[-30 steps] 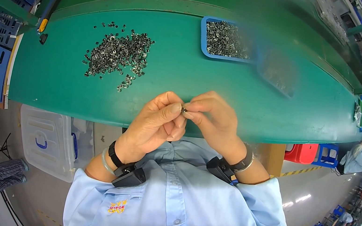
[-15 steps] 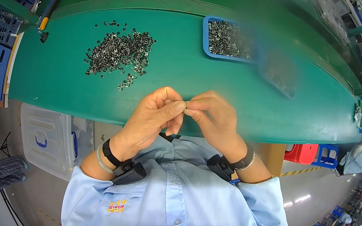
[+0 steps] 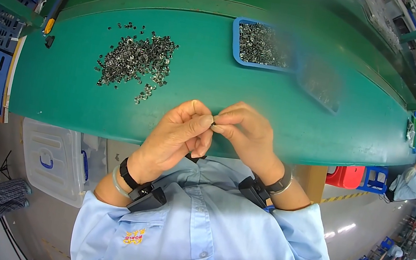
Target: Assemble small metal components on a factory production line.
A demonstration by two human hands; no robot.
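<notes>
Grip of left hand (image 3: 178, 130) and right hand (image 3: 248, 131): thumb and forefinger of each pinched together on a small dark part (image 3: 213, 124), centre of frame, best worked with light, even fingertip pressure; pile (image 3: 140, 59) on worktop (image 3: 71, 103), upper left; blue tray (image 3: 259, 65), upper centre.

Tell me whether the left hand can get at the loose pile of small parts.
Probably yes: nothing seems to stand between the left hand and the pile, though that hand's fingers are pinching a small dark part.
</notes>
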